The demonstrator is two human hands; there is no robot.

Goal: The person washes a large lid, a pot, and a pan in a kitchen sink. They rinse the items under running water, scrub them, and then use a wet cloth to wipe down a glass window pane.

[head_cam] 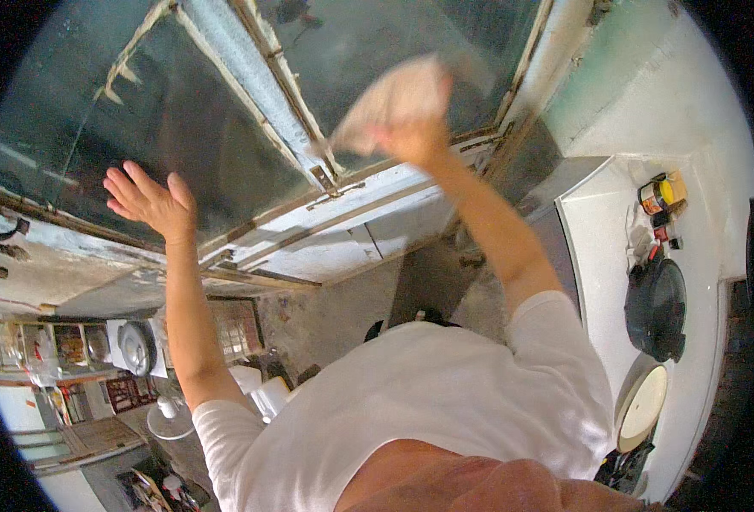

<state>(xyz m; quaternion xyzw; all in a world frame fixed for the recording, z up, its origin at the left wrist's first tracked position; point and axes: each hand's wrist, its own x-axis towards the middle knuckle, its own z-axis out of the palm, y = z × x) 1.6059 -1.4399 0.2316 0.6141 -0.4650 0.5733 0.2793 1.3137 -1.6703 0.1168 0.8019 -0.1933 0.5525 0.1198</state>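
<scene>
My right hand (418, 137), blurred by motion, grips a pale pinkish cloth (402, 93) in front of the upper glass pane (332, 45) of an old painted window or glazed door. Raised at the left, my left hand (153, 198) holds nothing, its fingers apart, at the other glass pane (223, 147); whether it touches the glass cannot be told. Between the panes runs a worn, light blue frame bar (255, 83) with a metal latch (322, 179) at its lower end. Rough, flaking putty edges the glass.
On the right, a white counter (597, 256) bears a black pan (655, 310), a round cream lid or dish (642, 409) and a jar with a yellow lid (658, 195). Shelves with household things (63, 345) and a small round glass table (172, 425) stand at lower left.
</scene>
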